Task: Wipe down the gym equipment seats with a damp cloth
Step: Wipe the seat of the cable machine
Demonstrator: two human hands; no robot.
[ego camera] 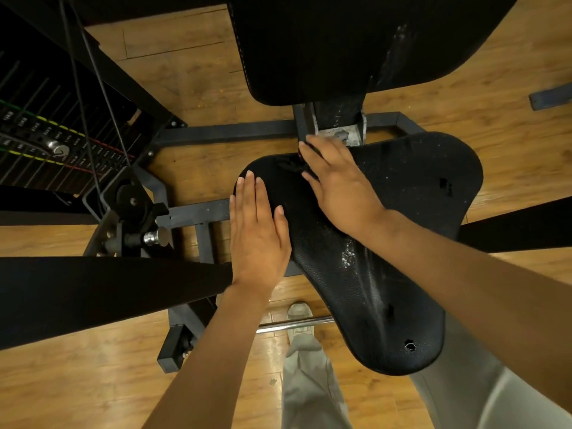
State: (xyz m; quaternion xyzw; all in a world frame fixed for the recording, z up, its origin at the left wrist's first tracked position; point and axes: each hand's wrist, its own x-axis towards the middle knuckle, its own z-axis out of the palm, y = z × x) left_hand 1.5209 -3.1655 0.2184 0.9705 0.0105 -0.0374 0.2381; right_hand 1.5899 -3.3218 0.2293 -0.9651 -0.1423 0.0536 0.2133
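— Seat (pixel 387 243): black, pebbled texture, white speckles noted. Cloth (pixel 297 165): black.
— Floor (pixel 77 382): orange-brown wood planks recorded. Weight stack (pixel 46 140): black, marked with green, yellow, red lines. Trousers (pixel 309 382): pale grey.

Left hand (pixel 258 233) flat on black seat (pixel 402 212), right hand (pixel 335 184) over dark cloth (pixel 294 165).

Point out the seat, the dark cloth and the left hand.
seat (pixel 402 193): head view, on its bare right lobe.
dark cloth (pixel 292 164): head view, on the bunched part beside the right fingers.
left hand (pixel 258 233): head view, on its back.
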